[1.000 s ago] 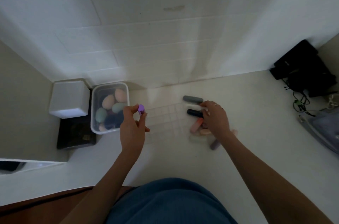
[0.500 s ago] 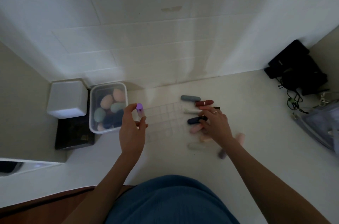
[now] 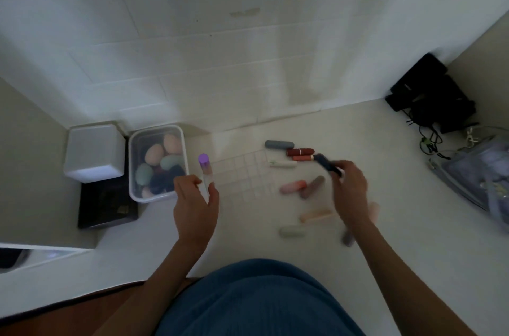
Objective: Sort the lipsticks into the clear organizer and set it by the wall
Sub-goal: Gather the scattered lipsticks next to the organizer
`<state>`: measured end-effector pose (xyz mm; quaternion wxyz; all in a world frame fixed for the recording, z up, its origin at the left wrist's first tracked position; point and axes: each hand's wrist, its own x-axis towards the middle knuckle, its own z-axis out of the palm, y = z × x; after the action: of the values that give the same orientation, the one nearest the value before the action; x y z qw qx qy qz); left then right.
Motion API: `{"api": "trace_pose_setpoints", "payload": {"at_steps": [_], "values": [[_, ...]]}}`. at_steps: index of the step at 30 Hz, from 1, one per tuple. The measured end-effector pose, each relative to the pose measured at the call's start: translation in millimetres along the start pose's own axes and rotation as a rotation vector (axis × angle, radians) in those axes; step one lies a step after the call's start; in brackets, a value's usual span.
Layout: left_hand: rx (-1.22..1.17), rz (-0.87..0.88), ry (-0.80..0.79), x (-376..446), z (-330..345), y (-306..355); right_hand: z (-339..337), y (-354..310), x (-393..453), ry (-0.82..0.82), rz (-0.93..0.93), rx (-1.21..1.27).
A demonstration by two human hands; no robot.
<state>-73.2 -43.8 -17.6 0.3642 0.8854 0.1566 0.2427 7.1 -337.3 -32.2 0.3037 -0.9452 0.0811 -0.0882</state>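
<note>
my left hand (image 3: 196, 206) pinching purple-capped tube (image 3: 205, 173) | my right hand (image 3: 349, 187) gripping dark lipstick (image 3: 326, 165) | clear organizer (image 3: 242, 178) between them

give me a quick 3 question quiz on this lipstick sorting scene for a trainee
1. True or false: the left hand holds a tube with a purple cap.
2. What does the right hand hold: A) dark lipstick B) white box C) sponge?
3. Fill in: the clear organizer's slots look ____.

Key: 1 true; 2 A; 3 empty, with the other lipsticks, like the grey one, lying loose on the counter.
</note>
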Motion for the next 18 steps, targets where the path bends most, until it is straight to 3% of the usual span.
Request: {"api": "trace_pose_setpoints", "payload": {"at_steps": [3, 8, 10, 13, 16, 18], "values": [[0.024, 0.478, -0.112, -16.7, 8.5, 4.6, -26.9, 45.6, -24.4, 0.173, 0.335, 0.118], [0.168, 1.232, -0.628, -44.5, 48.6, 12.3, -36.2, 78.2, -54.5, 0.170, 0.497, 0.206], [0.209, 1.362, -0.804, -53.5, 63.9, 20.3, -32.1, 77.5, -58.5, 0.150, 0.527, 0.251], [0.352, 1.509, -0.925, -64.6, 79.7, 28.1, -26.6, 72.2, -63.7, 0.135, 0.571, 0.286], [0.501, 1.491, -1.009, -65.7, 86.6, 29.3, -24.9, 69.8, -68.3, 0.118, 0.527, 0.290], [0.447, 1.403, -1.083, -67.0, 91.2, 28.9, -23.5, 70.1, -70.7, 0.126, 0.494, 0.289]]}}
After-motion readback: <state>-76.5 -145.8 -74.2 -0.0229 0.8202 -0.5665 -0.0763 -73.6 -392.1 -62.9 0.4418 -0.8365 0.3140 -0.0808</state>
